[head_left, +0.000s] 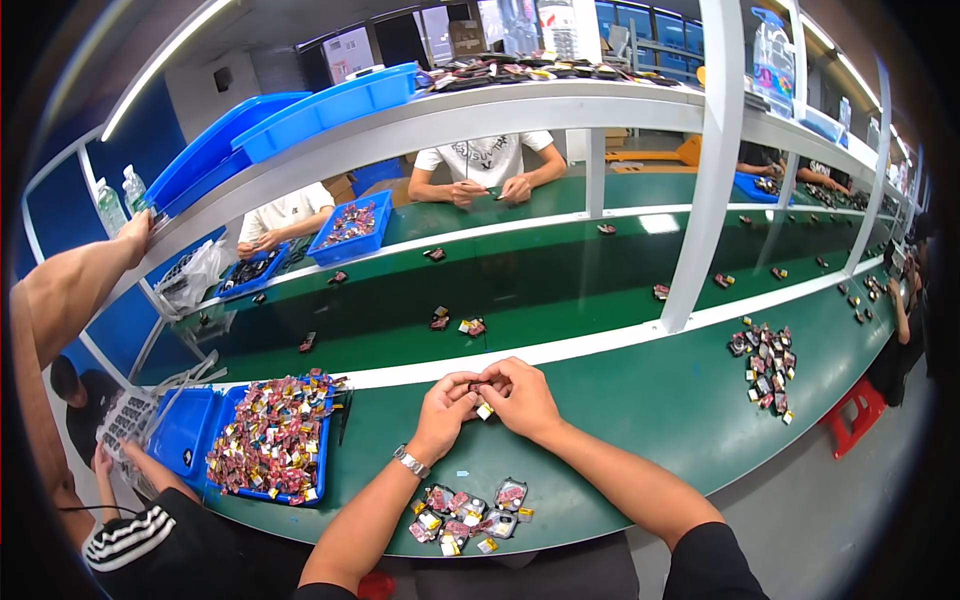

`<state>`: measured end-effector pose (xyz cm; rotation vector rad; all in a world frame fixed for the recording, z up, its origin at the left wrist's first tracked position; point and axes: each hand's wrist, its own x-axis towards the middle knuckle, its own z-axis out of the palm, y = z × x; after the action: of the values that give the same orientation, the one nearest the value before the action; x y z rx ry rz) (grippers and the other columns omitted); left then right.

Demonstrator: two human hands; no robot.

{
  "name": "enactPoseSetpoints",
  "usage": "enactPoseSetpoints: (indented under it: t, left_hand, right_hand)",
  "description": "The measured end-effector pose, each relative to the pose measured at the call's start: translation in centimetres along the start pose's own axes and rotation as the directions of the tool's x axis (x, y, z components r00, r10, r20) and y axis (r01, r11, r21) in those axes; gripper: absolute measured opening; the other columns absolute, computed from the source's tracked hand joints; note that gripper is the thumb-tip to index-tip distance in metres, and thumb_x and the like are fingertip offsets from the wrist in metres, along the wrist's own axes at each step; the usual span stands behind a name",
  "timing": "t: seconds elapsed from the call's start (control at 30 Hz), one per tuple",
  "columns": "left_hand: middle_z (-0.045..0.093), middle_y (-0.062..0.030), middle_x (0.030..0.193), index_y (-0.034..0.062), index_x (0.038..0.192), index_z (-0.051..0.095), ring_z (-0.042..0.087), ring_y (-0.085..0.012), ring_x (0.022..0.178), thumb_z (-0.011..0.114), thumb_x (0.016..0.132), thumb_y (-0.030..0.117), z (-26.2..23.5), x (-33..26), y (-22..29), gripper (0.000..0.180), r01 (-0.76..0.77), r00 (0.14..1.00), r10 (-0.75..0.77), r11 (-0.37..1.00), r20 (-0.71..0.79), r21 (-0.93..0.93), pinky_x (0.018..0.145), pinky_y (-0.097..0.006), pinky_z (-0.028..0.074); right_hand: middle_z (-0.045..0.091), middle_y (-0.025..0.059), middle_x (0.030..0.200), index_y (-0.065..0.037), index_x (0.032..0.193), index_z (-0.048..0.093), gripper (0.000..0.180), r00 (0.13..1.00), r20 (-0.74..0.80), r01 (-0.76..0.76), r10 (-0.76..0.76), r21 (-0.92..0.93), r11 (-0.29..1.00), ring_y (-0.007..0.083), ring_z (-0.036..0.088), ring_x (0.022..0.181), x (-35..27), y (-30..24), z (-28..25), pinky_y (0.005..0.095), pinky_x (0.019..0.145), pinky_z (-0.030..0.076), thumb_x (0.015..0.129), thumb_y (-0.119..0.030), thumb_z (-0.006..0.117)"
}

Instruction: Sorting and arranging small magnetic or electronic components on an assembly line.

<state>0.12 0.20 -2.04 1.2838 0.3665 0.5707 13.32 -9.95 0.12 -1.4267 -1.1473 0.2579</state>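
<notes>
**On the green worktop: guard against a spill, a sweep or a dropped piece**

Look first to the white shelf (450,128) above the green worktop (640,400), bearing blue bins (330,114) at its left end. Could lose one over the edge if knocked, most likely by a co-worker's hand (132,233) raised at that same end.

Next, at the left of the worktop, find a blue tray (320,480) piled high with mixed parts (270,435) in red, yellow and black. Might shed some over the side if bumped by the left forearm (365,515), being heaped so full.

Then, close to the near edge, see a loose cluster (465,518) of black-cased parts, lying between the forearms. Could be brushed to the floor by a sleeve (no raised lip to be made out there).

Last, find the left hand (443,412) and the right hand (522,400) meeting in a fingertip pinch around one small part (485,410), held beyond the cluster. Might slip loose, or suffer a strained joint, from uneven pressure between thumbs. Too covered by fingers to judge the exact hold.
</notes>
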Motion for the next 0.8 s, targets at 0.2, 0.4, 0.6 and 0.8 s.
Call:
enactPoseSetpoints:
  t: [0.2, 0.4, 0.6, 0.8]
  left_hand:
    - [0.066, -0.0077, 0.112, -0.0018, 0.123, 0.056, 0.064, -0.0107, 0.098, 0.051, 0.094, -0.001, -0.2, 0.1, -0.1, 0.030, -0.070, 0.997, 0.071, 0.989, -0.007, 0.127, 0.080, -0.023, 0.053]
    - [0.068, -0.0089, 0.110, -0.0044, 0.121, 0.060, 0.065, -0.0123, 0.097, 0.051, 0.093, -0.001, -0.7, 0.3, -0.5, 0.030, -0.141, 0.988, 0.151, 0.964, -0.026, 0.224, 0.080, -0.024, 0.053]
    - [0.069, -0.0094, 0.107, -0.0049, 0.118, 0.062, 0.066, -0.0122, 0.094, 0.052, 0.092, -0.001, -0.6, 0.3, -0.8, 0.028, -0.157, 0.983, 0.178, 0.941, -0.044, 0.299, 0.079, -0.025, 0.054]
    - [0.070, -0.0089, 0.101, -0.0050, 0.113, 0.064, 0.066, -0.0114, 0.089, 0.052, 0.091, -0.002, 0.0, 0.0, -0.2, 0.025, -0.135, 0.984, 0.164, 0.936, -0.065, 0.325, 0.074, -0.024, 0.054]
  right_hand:
    - [0.063, 0.0088, 0.086, 0.000, 0.087, 0.066, 0.010, 0.998, -0.044, 0.043, -0.047, -0.091, 0.995, 0.0124, 0.063, 0.066, -0.6, -0.5, 0.3, 0.0249, 0.061, 0.053, 0.078, 0.000, 0.071]
    - [0.062, 0.0089, 0.085, 0.000, 0.087, 0.065, 0.012, 0.994, -0.056, 0.089, -0.095, -0.102, 0.991, 0.0142, 0.063, 0.065, -0.7, -1.2, 0.8, 0.0253, 0.059, 0.052, 0.077, 0.001, 0.070]
    - [0.060, 0.0076, 0.084, -0.001, 0.087, 0.064, 0.013, 0.994, -0.055, 0.087, -0.092, -0.101, 0.991, 0.0140, 0.061, 0.065, -1.0, -1.1, 0.8, 0.0251, 0.060, 0.052, 0.076, 0.002, 0.070]
    - [0.059, 0.0073, 0.084, -0.001, 0.087, 0.064, 0.012, 0.989, -0.038, 0.139, -0.143, -0.089, 0.986, 0.0145, 0.061, 0.065, -1.3, -1.1, 1.1, 0.0255, 0.060, 0.052, 0.077, 0.001, 0.070]
